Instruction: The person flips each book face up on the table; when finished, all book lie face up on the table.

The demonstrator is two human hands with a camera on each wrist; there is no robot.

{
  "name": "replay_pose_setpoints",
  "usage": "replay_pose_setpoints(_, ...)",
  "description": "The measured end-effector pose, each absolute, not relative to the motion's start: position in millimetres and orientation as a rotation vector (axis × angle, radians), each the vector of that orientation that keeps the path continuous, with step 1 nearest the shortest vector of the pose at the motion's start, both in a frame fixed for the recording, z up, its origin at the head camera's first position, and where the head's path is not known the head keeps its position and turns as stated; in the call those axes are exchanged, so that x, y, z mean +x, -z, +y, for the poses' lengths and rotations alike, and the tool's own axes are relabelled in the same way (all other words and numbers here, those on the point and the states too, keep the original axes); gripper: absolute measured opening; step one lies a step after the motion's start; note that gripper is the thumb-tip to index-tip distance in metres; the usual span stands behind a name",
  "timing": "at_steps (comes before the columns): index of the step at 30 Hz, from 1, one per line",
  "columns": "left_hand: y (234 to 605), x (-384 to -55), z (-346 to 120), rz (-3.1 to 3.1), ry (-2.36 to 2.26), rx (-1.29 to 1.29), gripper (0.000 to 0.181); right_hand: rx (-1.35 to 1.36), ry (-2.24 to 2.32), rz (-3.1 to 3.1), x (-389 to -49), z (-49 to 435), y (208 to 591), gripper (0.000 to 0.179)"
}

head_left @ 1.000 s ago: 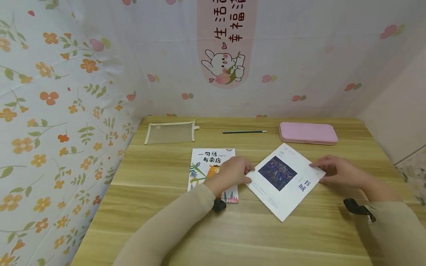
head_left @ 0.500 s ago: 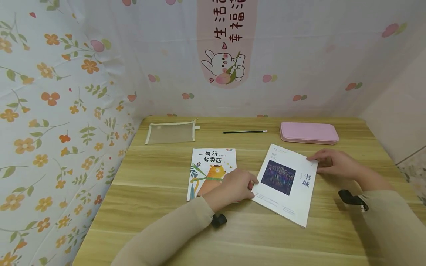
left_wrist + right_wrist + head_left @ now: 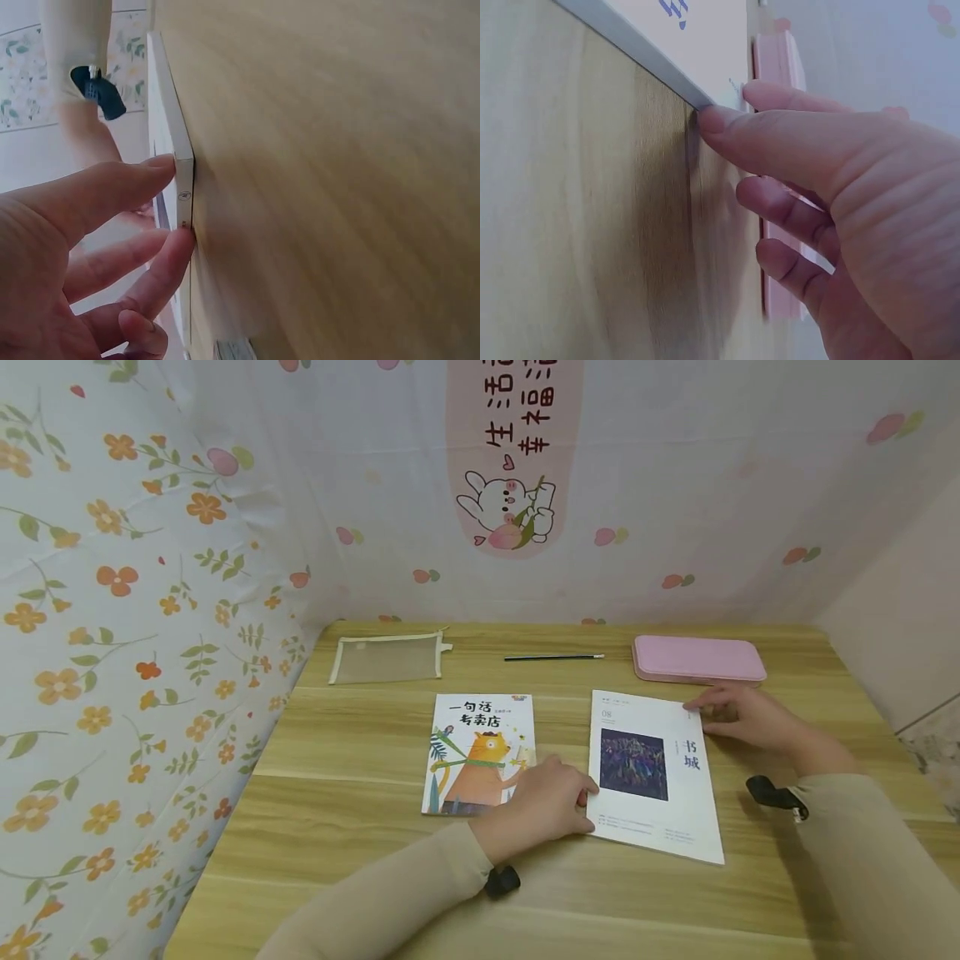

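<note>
A thin white book (image 3: 652, 777) with a dark square picture on its cover lies on the table, slightly turned. At its lower left edge, my left hand (image 3: 543, 806) holds the spine side between thumb and fingertips. My right hand (image 3: 746, 722) grips the upper right corner; in the right wrist view its thumb (image 3: 724, 124) presses the book's edge (image 3: 649, 60) while the other fingers hang bent over the table. In the left wrist view, the thumb (image 3: 154, 176) and a fingertip touch the spine (image 3: 184, 196). Left of it lies a picture book (image 3: 480, 752) with an orange animal, partly behind my left hand.
A pink pencil case (image 3: 697, 660) lies at the back right, close behind my right hand. A pencil (image 3: 553, 657) and a cream-edged see-through zip pouch (image 3: 386, 659) lie along the back of the wooden table (image 3: 337, 860). Patterned cloth hangs behind and at the left.
The white book has turned clockwise from a diamond slant to nearly upright. My left hand has moved down and a little right with its edge, while my right hand has moved up and slightly left.
</note>
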State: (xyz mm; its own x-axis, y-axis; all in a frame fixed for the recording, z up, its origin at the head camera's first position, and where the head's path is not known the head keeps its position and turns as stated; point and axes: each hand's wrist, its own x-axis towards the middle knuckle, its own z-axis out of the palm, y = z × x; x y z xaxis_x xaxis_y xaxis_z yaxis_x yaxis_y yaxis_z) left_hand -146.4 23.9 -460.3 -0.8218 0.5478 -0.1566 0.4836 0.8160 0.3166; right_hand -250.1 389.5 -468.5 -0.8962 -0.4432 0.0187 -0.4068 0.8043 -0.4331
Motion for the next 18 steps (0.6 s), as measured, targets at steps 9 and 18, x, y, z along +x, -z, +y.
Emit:
replay_pose_setpoints(9,461,-144,30,2.784,-0.352,0.851,0.048,-0.700,0.711,2.919,-256,387,470,0.034)
replay_pose_setpoints(18,460,-151,15,2.820,-0.419,0.849,0.044,-0.596,0.708,2.989,-253,386,473,0.035)
